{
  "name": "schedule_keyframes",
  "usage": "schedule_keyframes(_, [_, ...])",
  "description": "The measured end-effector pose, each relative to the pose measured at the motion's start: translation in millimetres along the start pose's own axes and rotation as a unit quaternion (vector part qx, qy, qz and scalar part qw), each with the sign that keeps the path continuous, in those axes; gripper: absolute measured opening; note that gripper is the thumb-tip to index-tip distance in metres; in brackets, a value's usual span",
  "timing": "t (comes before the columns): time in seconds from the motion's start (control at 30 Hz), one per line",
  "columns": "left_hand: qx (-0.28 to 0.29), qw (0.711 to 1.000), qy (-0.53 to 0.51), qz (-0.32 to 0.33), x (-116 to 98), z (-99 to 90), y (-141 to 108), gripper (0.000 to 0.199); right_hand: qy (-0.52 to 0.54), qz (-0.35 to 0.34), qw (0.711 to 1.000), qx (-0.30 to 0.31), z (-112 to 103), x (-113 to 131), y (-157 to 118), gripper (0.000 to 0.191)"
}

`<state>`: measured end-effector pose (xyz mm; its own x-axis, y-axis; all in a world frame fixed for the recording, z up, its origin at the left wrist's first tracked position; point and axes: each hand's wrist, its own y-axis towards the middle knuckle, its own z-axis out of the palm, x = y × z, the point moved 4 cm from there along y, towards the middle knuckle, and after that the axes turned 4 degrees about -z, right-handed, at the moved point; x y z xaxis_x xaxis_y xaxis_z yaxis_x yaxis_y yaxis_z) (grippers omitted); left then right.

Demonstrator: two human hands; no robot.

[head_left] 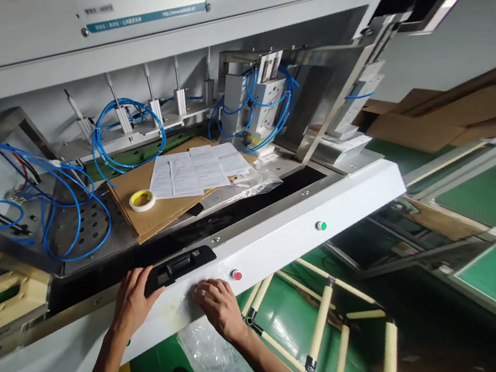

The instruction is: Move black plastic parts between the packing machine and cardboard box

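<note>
A long black plastic trim panel (180, 267) with a recessed slot lies along the white front ledge of the machine. My left hand (133, 299) grips its left end, thumb at the front edge and fingers over the far side. Just in front of the panel, my right hand (220, 308) rests at the ledge with its fingers curled in; whatever they hold, if anything, is hidden. A crumpled clear plastic bag (210, 350) hangs below the ledge between my forearms. To the right of my right hand is a red button (236, 275) on the ledge.
Behind the panel, a cardboard sheet (131, 185) carries printed papers (196, 170) and a tape roll (142, 200). Blue air hoses (128, 132) loop around metal fixtures. A green button (321, 225) sits farther right. A cream tube frame (319, 324) stands below on the green floor.
</note>
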<state>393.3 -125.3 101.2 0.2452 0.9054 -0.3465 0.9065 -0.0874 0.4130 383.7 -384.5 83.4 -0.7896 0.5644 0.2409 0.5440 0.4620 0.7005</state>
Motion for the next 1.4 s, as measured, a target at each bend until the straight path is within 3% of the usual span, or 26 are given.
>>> schedule_keyframes(0.13, [-0.055, 0.998, -0.03, -0.031, 3.8, -17.7, -13.9, 0.068, -0.001, -0.003, 1.0, 0.007, -6.0, 1.6, 9.9, 0.019])
schedule_keyframes(0.2, [-0.099, 0.993, -0.047, -0.036, 4.7, -30.9, -31.6, 0.073, -0.006, -0.002, 1.0, 0.013, -11.0, 3.2, 19.2, 0.018])
schedule_keyframes(0.27, [-0.108, 0.993, -0.048, -0.018, 1.2, -39.2, -51.9, 0.074, -0.011, -0.004, 1.0, 0.021, -16.1, 4.9, 31.0, 0.016])
schedule_keyframes(0.33, [-0.091, 0.995, -0.037, 0.007, -5.2, -41.7, -67.8, 0.06, -0.012, -0.01, 0.999, 0.034, -19.7, 6.6, 43.4, 0.016])
schedule_keyframes(0.4, [-0.096, 0.995, -0.033, 0.014, -9.9, -42.9, -74.6, 0.033, -0.015, -0.018, 0.998, 0.053, -21.2, 7.6, 55.3, 0.017])
schedule_keyframes(0.5, [-0.145, 0.987, -0.071, -0.018, -9.5, -46.0, -67.9, 0.013, -0.035, -0.016, 0.995, 0.09, -19.3, 5.4, 72.3, 0.018])
schedule_keyframes(0.77, [-0.223, 0.952, -0.111, -0.179, 7.9, -35.0, -33.9, 0.027, -0.054, -0.022, 0.988, 0.144, 5.7, -12.7, 118.7, 0.013])
schedule_keyframes(0.97, [-0.304, 0.908, -0.094, -0.273, 23.0, -24.3, -35.8, 0.034, -0.03, -0.032, 0.981, 0.191, 30.4, -26.6, 124.1, 0.009])
schedule_keyframes(1.07, [-0.349, 0.892, -0.052, -0.281, 14.0, -31.3, -44.2, 0.027, -0.029, -0.023, 0.98, 0.197, 32.7, -29.1, 121.8, 0.013])
schedule_keyframes(1.13, [-0.311, 0.931, -0.008, -0.19, -5.7, -32.9, -42.4, 0.018, -0.034, -0.014, 0.98, 0.196, 32.0, -28.9, 121.5, 0.021])
schedule_keyframes(1.23, [-0.145, 0.987, 0.063, 0.001, -36.6, -19.0, -32.5, 0.035, -0.038, -0.007, 0.979, 0.2, 31.5, -26.8, 122.8, 0.022])
schedule_keyframes(1.3, [-0.068, 0.993, 0.092, 0.041, -41.3, -8.0, -26.5, 0.048, -0.037, -0.007, 0.978, 0.206, 30.7, -25.1, 123.7, 0.019])
schedule_keyframes(1.4, [-0.025, 0.992, 0.115, 0.044, -33.6, 0.5, -19.9, 0.047, -0.034, -0.004, 0.977, 0.212, 24.4, -21.4, 122.1, 0.019])
